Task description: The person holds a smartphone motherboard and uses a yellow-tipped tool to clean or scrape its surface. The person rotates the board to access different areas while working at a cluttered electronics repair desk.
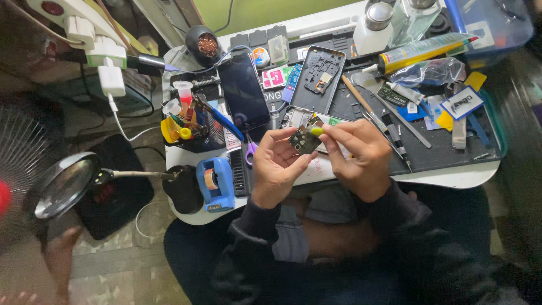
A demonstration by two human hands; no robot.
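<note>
my left hand (276,166) pinches circuit board (305,141) mid-frame; right hand (358,158) just beside it, fingertips gripping yellow-green bit (317,131) at board's upper right.

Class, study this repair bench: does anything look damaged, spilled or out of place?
Nothing looks spilled. A phone frame lies opened with its inner parts bare beside a dark phone. The left hand holds a small circuit board; the right hand pinches a yellow-green piece against it.
</note>
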